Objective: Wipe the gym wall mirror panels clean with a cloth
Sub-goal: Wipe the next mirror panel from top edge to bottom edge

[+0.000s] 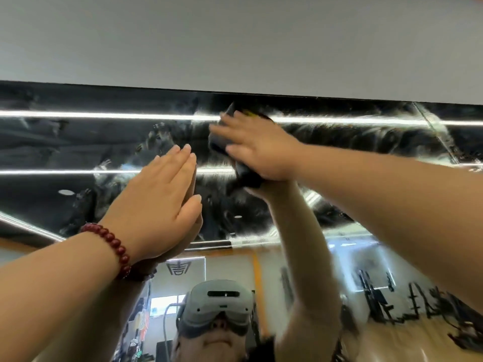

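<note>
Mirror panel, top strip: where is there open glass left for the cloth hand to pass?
Open glass on the mirror runs left of the left hand, and right of the right hand to the panel seam. Crowded between the hands, where the cloth sits.

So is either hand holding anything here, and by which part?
The right hand presses a dark cloth flat against the mirror, fingers spread over its middle. The left hand holds nothing; its open palm rests on the glass.

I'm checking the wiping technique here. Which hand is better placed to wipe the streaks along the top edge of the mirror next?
The right hand. It already presses the dark cloth against the streaky wall mirror panel just under its top edge. The left hand lies flat on the glass lower down, with no cloth.
</note>
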Available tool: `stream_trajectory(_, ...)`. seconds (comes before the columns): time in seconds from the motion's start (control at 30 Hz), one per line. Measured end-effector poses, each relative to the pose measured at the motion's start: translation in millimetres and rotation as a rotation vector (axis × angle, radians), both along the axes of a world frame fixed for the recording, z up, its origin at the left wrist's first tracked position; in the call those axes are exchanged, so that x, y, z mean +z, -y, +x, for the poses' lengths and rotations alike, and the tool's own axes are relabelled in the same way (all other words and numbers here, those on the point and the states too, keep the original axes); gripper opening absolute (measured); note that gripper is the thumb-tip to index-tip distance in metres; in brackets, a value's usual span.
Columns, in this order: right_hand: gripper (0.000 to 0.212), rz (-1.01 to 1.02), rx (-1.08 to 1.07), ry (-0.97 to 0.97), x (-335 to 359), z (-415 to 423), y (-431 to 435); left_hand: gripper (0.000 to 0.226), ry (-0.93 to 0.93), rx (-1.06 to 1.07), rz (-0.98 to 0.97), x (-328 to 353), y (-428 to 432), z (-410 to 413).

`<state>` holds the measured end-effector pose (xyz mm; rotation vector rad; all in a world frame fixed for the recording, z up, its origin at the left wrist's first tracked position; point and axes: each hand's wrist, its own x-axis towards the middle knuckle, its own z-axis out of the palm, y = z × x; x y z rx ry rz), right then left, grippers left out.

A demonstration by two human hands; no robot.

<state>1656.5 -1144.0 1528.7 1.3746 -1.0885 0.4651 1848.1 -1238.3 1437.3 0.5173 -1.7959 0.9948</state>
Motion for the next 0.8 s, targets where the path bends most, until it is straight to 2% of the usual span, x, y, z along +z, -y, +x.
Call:
stream_trajectory(0.13, 0.052, 0.184, 0.037, -0.320, -101.9, -19.5, -5.9, 0.094, 0.013, -0.032, 0.027, -9.0, -1.4, -0.5)
stream_trajectory(0.2, 0.053, 0.272, 0.006, -0.388, -100.8, -31.8, -14.8, 0.094, 0.021, -0.024, 0.035, -13.4, -4.7, -2.9)
stream_trajectory(0.27, 0.053, 0.166, 0.002, -0.256, -62.1, -41.3, -22.7, 0.095, 0.025, -0.011, 0.040, -15.3, -9.8, -7.2)
stream_trajectory(0.37, 0.051, -0.067, 0.008, 0.286, 1.1, -60.3, -37.8, 0.095, 0.028, -0.013, 0.047, -17.7, -15.8, -16.2)
stream_trajectory(0.4, 0.051, -0.093, 0.009, 0.362, 6.9, -61.6, -37.5, 0.095, 0.025, -0.015, 0.046, -18.7, -16.1, -20.1)
stream_trajectory(0.43, 0.051, -0.095, -0.009, 0.336, 3.6, -58.5, -33.4, 0.095, 0.023, -0.011, 0.038, -20.1, -15.2, -23.6)
stream_trajectory(0.57, 0.056, 0.067, 0.015, -0.103, -77.8, -51.9, -21.5, 0.094, 0.001, 0.027, -0.001, -23.7, -12.7, -30.8)
stream_trajectory(0.67, 0.054, 0.225, 0.006, -0.249, -109.6, -73.3, -37.6, 0.094, 0.009, 0.040, -0.002, -25.0, -16.8, -31.1)
stream_trajectory(0.73, 0.055, 0.181, 0.017, -0.191, -92.2, -86.1, -44.2, 0.095, 0.024, 0.027, -0.001, -24.9, -22.3, -36.5)
stream_trajectory(0.8, 0.053, 0.003, 0.069, 0.061, -52.4, -99.5, -50.0, 0.094, 0.030, 0.003, 0.001, -22.5, -27.5, -45.1)
